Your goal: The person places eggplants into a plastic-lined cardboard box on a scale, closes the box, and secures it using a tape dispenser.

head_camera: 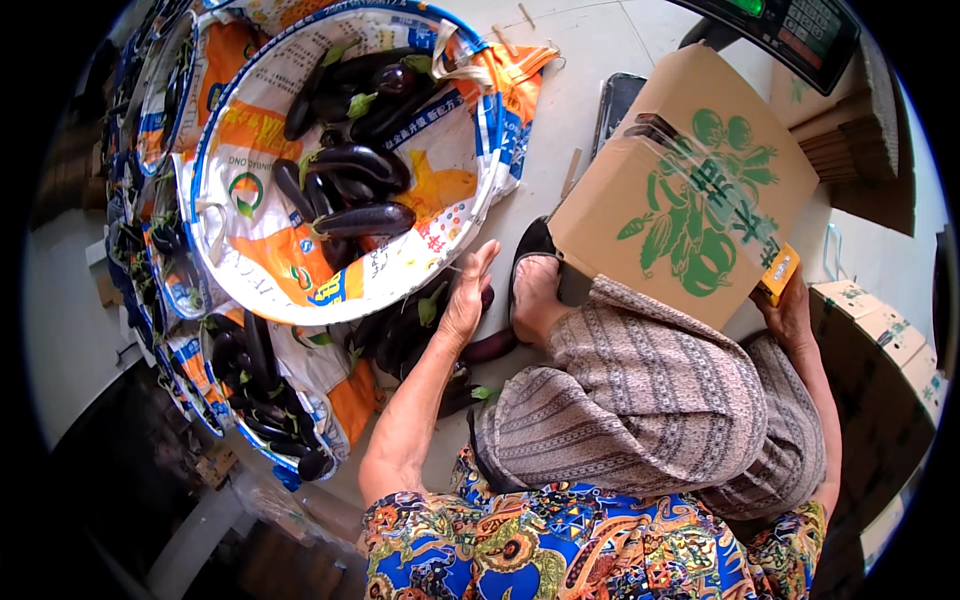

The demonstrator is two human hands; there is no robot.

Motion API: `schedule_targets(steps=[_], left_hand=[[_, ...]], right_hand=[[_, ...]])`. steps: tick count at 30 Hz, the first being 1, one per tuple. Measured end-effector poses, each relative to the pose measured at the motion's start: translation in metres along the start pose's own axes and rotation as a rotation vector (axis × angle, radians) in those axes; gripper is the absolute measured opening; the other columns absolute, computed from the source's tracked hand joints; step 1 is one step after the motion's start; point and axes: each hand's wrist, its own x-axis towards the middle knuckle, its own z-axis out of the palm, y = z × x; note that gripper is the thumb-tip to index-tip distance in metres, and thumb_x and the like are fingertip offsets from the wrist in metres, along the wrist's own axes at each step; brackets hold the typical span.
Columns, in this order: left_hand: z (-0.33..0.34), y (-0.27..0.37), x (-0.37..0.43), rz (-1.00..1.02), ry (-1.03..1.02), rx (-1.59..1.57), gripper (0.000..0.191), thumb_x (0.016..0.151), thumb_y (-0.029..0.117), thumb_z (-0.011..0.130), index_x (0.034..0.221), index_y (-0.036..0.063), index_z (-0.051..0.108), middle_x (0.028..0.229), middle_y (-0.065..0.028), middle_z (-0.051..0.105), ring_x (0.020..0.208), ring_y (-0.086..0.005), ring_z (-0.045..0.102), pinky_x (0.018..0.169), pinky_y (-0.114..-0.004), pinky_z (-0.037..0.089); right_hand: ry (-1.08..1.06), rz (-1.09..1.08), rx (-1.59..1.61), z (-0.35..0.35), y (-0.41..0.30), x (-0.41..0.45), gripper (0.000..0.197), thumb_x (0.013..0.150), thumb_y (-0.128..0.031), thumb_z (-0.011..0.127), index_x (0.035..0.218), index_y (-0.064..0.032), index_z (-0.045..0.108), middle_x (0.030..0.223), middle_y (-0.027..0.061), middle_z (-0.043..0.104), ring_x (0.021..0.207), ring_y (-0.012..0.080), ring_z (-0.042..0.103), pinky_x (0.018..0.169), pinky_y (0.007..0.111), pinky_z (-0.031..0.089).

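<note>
My right hand (789,313) grips a yellow tape dispenser (780,274) against the near right edge of a cardboard box (600,217). The box stands in front of my knees, closed, with green vegetable prints and writing. A strip of clear tape (709,176) runs across its top. My left hand (466,296) is held out flat with nothing in it, just beside the rim of a large round basket (442,259) made of printed woven-sack material. Glossy dark eggplants (364,221) lie inside that basket. Whether the left fingers touch the rim, I cannot tell.
More eggplants (401,330) lie on the floor below my left hand. Several similar baskets (289,405) filled with eggplants line the left side. A digital scale (795,30) overhangs the top right. Flat cardboard (847,142) and more boxes (862,330) stand on the right.
</note>
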Motion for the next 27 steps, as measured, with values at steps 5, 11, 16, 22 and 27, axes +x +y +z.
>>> schedule_targets(steps=[5,11,16,22,27], left_hand=[[-0.026,-0.054,-0.025,0.012,0.273,-0.157,0.083,0.098,0.071,0.023,0.152,0.0091,0.033,0.159,-0.0085,0.033,0.150,-0.0198,0.019,0.121,-0.046,0.005],[0.066,-0.037,0.024,0.291,0.122,0.555,0.044,0.104,0.031,0.041,0.134,0.0011,0.051,0.128,-0.0224,0.058,0.126,-0.0355,0.052,0.105,-0.038,0.041],[0.090,0.006,0.011,0.327,0.231,0.215,0.028,0.101,0.019,0.050,0.113,-0.0038,0.061,0.105,-0.0210,0.065,0.096,-0.0346,0.064,0.083,-0.040,0.050],[0.100,0.136,0.007,0.683,0.431,0.813,0.026,0.098,0.023,0.059,0.090,-0.0022,0.061,0.077,-0.0083,0.059,0.071,-0.0176,0.055,0.067,-0.034,0.046],[0.118,0.176,0.086,0.506,-0.070,0.423,0.063,0.099,0.052,0.052,0.136,0.0012,0.049,0.118,-0.0148,0.063,0.102,-0.0260,0.064,0.085,-0.035,0.052]], right_hand=[[0.022,-0.003,0.006,0.006,0.006,-0.004,0.067,0.082,-0.021,0.079,0.133,-0.0051,0.038,0.113,0.0218,0.065,0.105,0.0407,0.065,0.086,0.044,0.053],[0.048,0.055,0.292,0.037,0.063,-0.009,0.068,0.082,-0.024,0.080,0.134,-0.0044,0.040,0.118,0.0171,0.064,0.106,0.0353,0.066,0.087,0.041,0.054],[0.084,0.394,1.086,0.037,0.058,-0.002,0.062,0.082,-0.029,0.082,0.126,-0.0030,0.046,0.112,0.0148,0.064,0.098,0.0283,0.067,0.082,0.038,0.054],[0.105,-0.021,0.002,0.010,0.006,-0.006,0.061,0.074,-0.022,0.084,0.114,-0.0037,0.041,0.094,0.0237,0.062,0.092,0.0467,0.062,0.076,0.047,0.052],[0.152,-0.104,0.096,0.013,0.005,-0.004,0.061,0.073,-0.024,0.083,0.116,-0.0039,0.045,0.094,0.0223,0.061,0.090,0.0453,0.062,0.074,0.047,0.051]])
